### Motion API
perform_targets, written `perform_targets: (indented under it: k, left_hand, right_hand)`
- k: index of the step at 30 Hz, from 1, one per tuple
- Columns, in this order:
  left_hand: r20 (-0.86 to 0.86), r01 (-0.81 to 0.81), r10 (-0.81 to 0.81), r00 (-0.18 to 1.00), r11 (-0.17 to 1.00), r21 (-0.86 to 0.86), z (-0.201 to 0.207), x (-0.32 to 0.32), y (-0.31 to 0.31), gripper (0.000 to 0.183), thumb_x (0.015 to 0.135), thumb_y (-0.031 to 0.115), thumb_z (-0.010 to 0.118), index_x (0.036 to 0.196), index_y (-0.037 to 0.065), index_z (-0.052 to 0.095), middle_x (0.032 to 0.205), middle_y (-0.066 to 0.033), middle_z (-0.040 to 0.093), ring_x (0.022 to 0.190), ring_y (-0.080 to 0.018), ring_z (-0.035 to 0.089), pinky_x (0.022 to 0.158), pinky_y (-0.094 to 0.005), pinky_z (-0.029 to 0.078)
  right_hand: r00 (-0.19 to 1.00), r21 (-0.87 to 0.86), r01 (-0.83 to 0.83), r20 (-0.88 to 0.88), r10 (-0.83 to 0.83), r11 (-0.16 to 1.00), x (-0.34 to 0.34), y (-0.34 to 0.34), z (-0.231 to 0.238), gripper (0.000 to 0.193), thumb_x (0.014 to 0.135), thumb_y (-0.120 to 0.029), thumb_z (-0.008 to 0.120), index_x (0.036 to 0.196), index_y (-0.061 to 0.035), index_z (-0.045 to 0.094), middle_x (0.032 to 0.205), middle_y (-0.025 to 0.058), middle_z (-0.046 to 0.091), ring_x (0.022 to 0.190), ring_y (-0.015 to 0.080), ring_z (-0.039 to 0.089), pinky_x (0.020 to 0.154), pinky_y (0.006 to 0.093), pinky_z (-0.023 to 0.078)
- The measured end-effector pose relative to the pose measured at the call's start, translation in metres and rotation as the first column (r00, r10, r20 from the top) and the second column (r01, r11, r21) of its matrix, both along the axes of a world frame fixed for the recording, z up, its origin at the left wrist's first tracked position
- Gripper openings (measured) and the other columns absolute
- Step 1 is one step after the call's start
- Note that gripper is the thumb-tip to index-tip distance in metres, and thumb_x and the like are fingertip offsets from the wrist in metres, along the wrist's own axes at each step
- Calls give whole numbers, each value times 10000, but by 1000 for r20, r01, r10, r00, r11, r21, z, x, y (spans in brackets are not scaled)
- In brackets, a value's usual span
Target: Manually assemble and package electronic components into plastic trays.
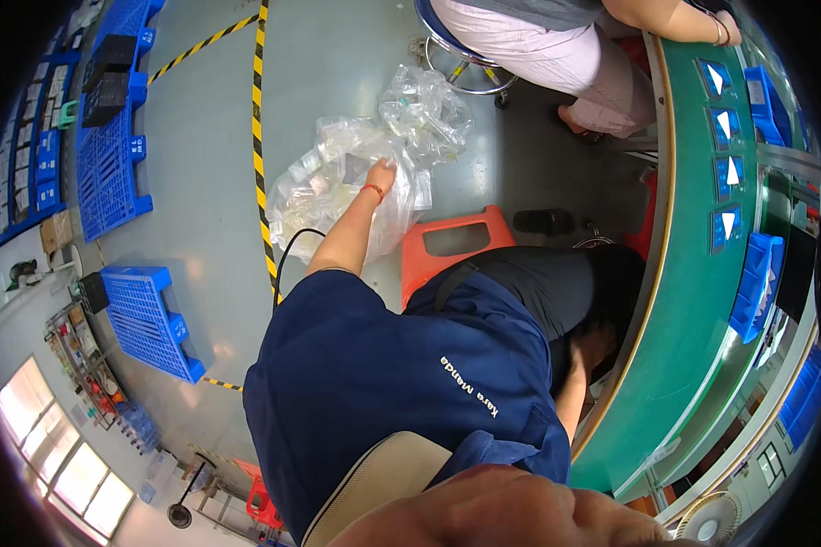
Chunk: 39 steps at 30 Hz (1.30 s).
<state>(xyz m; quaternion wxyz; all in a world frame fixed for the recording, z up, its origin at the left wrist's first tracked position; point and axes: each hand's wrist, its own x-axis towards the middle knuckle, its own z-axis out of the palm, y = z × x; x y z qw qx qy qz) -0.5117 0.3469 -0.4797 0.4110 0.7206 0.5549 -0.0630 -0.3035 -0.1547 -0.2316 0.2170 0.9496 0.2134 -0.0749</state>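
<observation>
Clear plastic bags [356,182] on floor; blue-white labels [726,173], perhaps, on bench.

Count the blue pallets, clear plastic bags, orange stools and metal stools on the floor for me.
Blue pallets: 2
Clear plastic bags: 2 bundles, though how many bags are in each cannot be told
Orange stool: 1
Metal stool: 1, with a person seated on it
Total: 6
</observation>
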Motion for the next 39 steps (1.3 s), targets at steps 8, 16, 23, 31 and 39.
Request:
perform_targets:
  k: [8, 16, 23, 31, 39]
  left_hand:
    - [24, -568, 704, 710, 592, -572, 160, 6, 54, 176, 867, 196, 552, 711, 128, 507, 521, 26, 318, 397, -120, 264, 372, -315, 193]
    - [144, -574, 763, 630, 583, -574, 255, -19, 61, 61, 885, 165, 530, 843, 121, 525, 521, 45, 293, 390, -97, 236, 377, -282, 175]
    - [301, -360, 752, 586, 575, -735, 301, 53, -38, 100, 900, 198, 525, 842, 118, 510, 533, 27, 334, 409, -106, 279, 394, -271, 229]
    - [511, -122, 628, 587, 693, -711, 346, 90, -110, 146, 950, 145, 472, 842, 57, 516, 601, -39, 473, 506, -162, 451, 488, -308, 383]
    - [692, 486, 126, 711, 623, -613, 364, 91, -116, 159, 953, 109, 471, 936, -11, 574, 835, -90, 593, 778, -209, 575, 728, -340, 461]
  right_hand:
    - [966, 272, 228, -180, -183, 935, -9, 39, 36, 200, 784, -162, 597, 905, -6, 628, 927, 227, 626, 853, 384, 614, 757, 439, 501]
    - [929, 812, 21, -232, 290, 583, 5, 133, 90, 191, 809, -133, 670, 940, 6, 657, 923, 179, 653, 867, 370, 624, 775, 408, 499]
    - [439, 747, 432, -664, 605, 505, -50, 252, 73, 838, 695, -411, 798, 1272, 90, 455, 1195, 273, 567, 1133, 339, 564, 992, 390, 424]
    - [673, 809, 478, -588, 449, 343, -80, 292, 49, 821, 665, -266, 807, 1257, 52, 336, 1102, 294, 553, 1066, 417, 546, 909, 436, 444]
    - [773, 917, 398, -332, 541, -7, -55, 251, 43, 138, 695, -15, 652, 725, -50, 522, 677, 145, 594, 660, 356, 611, 600, 404, 488]
